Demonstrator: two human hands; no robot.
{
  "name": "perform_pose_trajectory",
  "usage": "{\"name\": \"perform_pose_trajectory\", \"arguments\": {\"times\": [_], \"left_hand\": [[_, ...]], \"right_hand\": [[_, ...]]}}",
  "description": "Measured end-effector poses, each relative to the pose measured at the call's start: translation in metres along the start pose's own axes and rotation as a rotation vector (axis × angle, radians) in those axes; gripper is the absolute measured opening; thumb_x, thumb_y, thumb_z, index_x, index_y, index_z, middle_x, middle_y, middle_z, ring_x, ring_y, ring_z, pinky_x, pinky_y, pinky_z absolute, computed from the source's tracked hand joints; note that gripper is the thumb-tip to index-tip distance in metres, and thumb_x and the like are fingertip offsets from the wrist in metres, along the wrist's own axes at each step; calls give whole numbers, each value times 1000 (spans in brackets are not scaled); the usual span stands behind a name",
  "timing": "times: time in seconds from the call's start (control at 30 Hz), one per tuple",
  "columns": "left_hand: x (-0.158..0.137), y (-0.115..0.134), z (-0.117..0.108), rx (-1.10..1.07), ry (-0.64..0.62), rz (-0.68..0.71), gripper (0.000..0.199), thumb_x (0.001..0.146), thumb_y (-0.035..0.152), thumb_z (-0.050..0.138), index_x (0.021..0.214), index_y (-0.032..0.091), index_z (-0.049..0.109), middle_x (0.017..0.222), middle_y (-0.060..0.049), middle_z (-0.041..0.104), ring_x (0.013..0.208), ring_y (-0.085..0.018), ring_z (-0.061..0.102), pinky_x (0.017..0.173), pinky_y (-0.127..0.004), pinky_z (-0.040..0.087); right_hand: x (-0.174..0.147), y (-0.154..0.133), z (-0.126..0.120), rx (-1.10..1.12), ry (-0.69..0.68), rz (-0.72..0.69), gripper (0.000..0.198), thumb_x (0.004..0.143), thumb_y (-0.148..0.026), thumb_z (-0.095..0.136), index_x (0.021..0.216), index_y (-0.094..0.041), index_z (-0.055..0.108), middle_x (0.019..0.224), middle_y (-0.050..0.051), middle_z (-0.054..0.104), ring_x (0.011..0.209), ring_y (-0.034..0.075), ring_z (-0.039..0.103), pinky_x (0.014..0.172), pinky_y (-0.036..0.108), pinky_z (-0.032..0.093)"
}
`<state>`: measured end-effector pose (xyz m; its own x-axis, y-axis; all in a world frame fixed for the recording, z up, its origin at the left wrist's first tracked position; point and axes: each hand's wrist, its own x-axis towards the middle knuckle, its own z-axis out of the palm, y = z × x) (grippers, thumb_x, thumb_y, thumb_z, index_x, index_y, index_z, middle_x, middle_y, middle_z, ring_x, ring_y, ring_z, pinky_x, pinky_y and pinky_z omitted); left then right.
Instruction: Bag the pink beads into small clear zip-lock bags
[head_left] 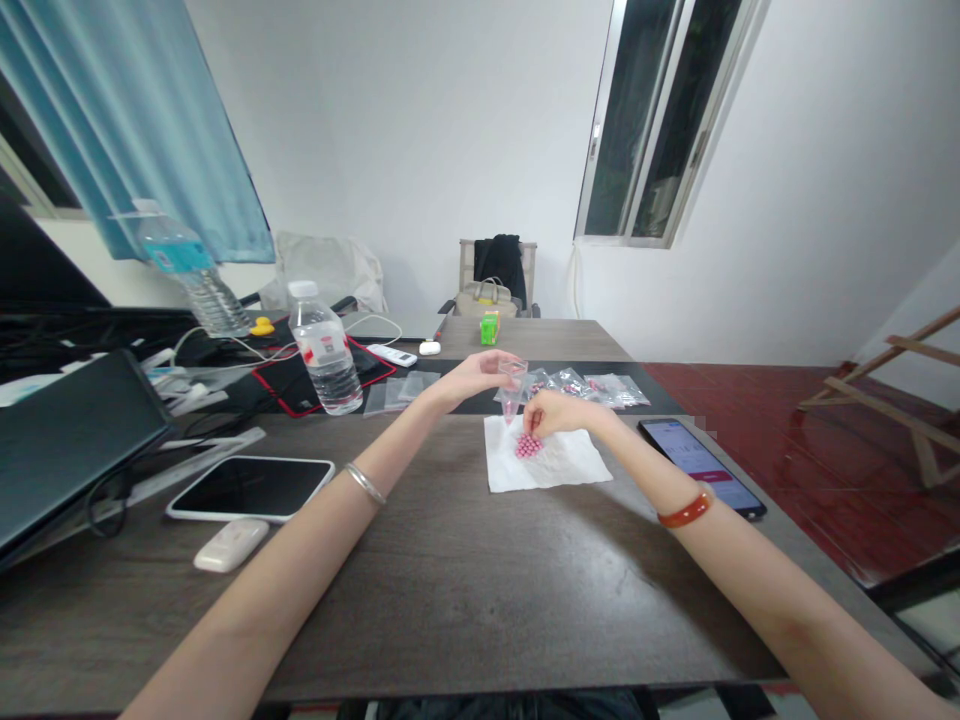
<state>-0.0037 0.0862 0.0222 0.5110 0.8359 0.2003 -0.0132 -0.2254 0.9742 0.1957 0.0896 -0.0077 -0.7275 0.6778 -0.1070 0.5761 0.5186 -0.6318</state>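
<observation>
On top of a white paper napkin (517, 478) on the wood-grain desk (450, 600): one small loose heap of pink beads (529, 446), bunched toward the napkin's left side. Right hand (551, 412) directly over it, fingertips drawn into a narrow pinch at the heap's far edge. Can't tell about a bead between them, way too small from up here. Just left of that, left hand (484, 372) with fingers round the top of a small clear plastic bag (511, 403), held more or less upright by the napkin's far edge, tapering toward the bottom. Looks like some pink down in the tip.

Progress-wise, partway at a guess: bit of pink in the held bag, decent heap left loose on the napkin. Just behind, a cluster of clear packets (600, 388) with pink showing in some, so probably finished ones, though no way to count them. Over to the left, flat clear sleeves (397, 392), seemingly unused.

Farther out: silver bangle (365, 484) on left forearm, reddish-brown bangle (686, 512) on right. Lit smartphone (705, 468) beside right forearm. Across on the other side, capped water bottle (326, 350), dark-screened tablet or phone (251, 488), white earbud case (231, 545) next to it.
</observation>
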Motion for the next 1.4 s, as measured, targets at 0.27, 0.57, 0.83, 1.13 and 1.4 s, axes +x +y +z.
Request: {"name": "perform_pose_trajectory", "arguments": {"times": [0.27, 0.57, 0.83, 1.13, 1.4], "left_hand": [[-1, 3, 1, 24, 32, -4, 41, 63, 23, 79, 100, 13, 65, 103, -9, 69, 93, -19, 64, 97, -41, 40], [-3, 2, 1, -5, -48, -15, 48, 57, 14, 80, 101, 14, 61, 102, -7, 68, 91, -17, 63, 92, -39, 43], [-4, 3, 3, 33, -79, -10, 47, 57, 12, 78, 102, 13, 61, 95, -5, 69, 88, -17, 63, 89, -36, 43], [-3, 5, 4, 16, -96, 8, 45, 58, 12, 77, 101, 14, 61, 93, -4, 68, 87, -16, 62, 87, -33, 44], [-5, 6, 4, 26, -78, -6, 45, 61, 15, 77, 104, 14, 62, 97, -6, 69, 90, -18, 64, 92, -37, 42]], "right_hand": [[-4, -6, -5, 7, 78, 6, 12, 58, -5, 62, 65, -13, 67, 62, 0, 65, 58, 11, 58, 56, 21, 44], [-17, -20, -36, 87, 632, -42, 9, 65, -14, 62, 73, -13, 65, 68, 3, 66, 64, 14, 59, 62, 25, 46], [-12, -41, -27, 116, 781, -180, 12, 70, -25, 65, 74, -14, 67, 69, 3, 68, 63, 13, 58, 62, 25, 45], [-13, -43, -24, 124, 725, -205, 13, 73, -24, 64, 76, -13, 70, 72, 4, 71, 65, 14, 60, 66, 26, 46], [-15, -42, -29, 100, 770, -169, 14, 74, -23, 61, 79, -13, 70, 75, 6, 71, 69, 15, 61, 68, 27, 47]]}}
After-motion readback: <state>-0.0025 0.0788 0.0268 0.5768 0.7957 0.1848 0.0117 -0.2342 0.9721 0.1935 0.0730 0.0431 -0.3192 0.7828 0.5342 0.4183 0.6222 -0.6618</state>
